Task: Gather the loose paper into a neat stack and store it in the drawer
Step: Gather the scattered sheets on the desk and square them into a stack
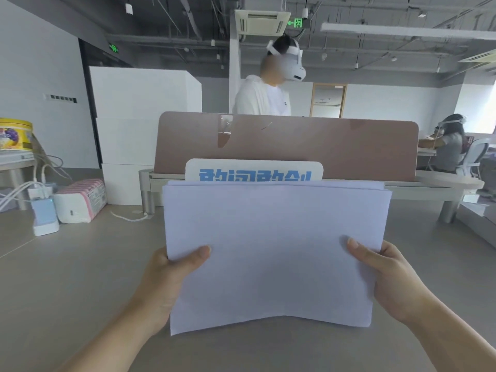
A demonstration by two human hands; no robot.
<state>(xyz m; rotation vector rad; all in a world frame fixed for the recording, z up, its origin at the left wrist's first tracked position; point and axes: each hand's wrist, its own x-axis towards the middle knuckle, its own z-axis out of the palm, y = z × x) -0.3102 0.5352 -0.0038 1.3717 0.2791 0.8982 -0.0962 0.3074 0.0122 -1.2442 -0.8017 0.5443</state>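
A stack of white paper (273, 245) stands upright in front of me, its lower edge close to the grey desk (80, 291). My left hand (166, 277) grips the stack's left side, thumb across the front sheet. My right hand (389, 280) grips the right side the same way. The sheets' top edges are slightly uneven at the upper right. No drawer is in view.
A brown desk divider (322, 146) rises behind the paper, with a white sign (255, 170) with blue print leaning on it. A tissue pack (80, 200), a blue-white charger (44, 213) and cables sit at the left. A person stands beyond the divider; another sits far right.
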